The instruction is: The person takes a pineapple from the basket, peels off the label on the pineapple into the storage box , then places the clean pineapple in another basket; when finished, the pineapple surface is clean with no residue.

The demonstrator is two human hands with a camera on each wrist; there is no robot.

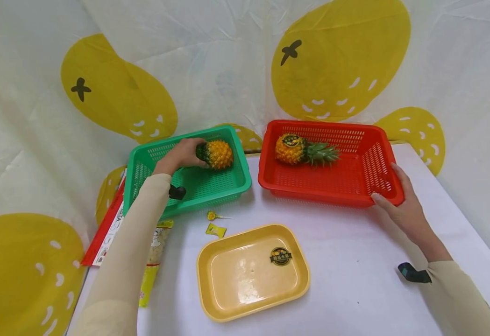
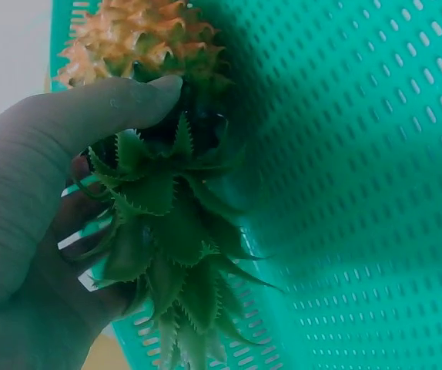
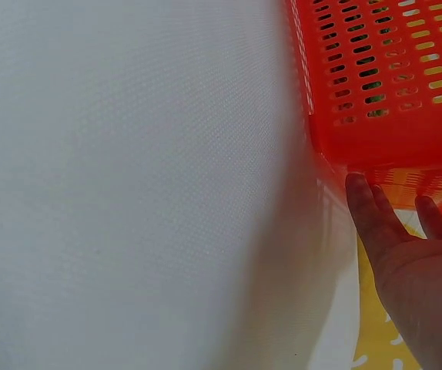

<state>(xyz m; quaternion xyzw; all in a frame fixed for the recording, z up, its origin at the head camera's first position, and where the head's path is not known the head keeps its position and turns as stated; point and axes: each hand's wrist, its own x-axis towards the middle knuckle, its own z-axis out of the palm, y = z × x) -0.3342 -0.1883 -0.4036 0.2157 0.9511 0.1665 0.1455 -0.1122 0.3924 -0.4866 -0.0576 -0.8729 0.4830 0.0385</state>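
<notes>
The left hand (image 1: 182, 155) reaches into the green basket (image 1: 152, 154) and grips a pineapple (image 1: 219, 154) by its leafy crown. In the left wrist view the thumb (image 2: 121, 104) lies curled across the top of the green leaves (image 2: 167, 231), with the orange fruit body just beyond the thumb tip and the perforated basket wall behind it. Whether the pineapple rests on the basket floor or hangs a little above it is hard to tell from these views.

The right hand (image 1: 400, 205) is spread fairly wide, fingers straight, laid against the near right corner of the red basket (image 1: 375, 135). The right wrist view shows the fingertips (image 3: 363, 200) touching the lower edge of the red wall, with the white bench (image 1: 354, 261) beneath the palm. Inside this basket, well away from the right hand toward the far left corner, lies a second pineapple (image 1: 291, 148) on its side, its crown pointing toward the hand's side and a round dark label on its body.

Between the two forearms, nearer the person, a yellow tray (image 1: 211, 275) sits on the bench with a round dark sticker (image 1: 280, 256) on its inner floor. Just beyond the tray, below the green basket, lie two small yellow wrappers (image 1: 216, 228). Under the left forearm a snack packet (image 1: 154, 252) lies flat, and a red-edged booklet (image 1: 103, 228) sticks out past the sleeve at the bench's edge.
</notes>
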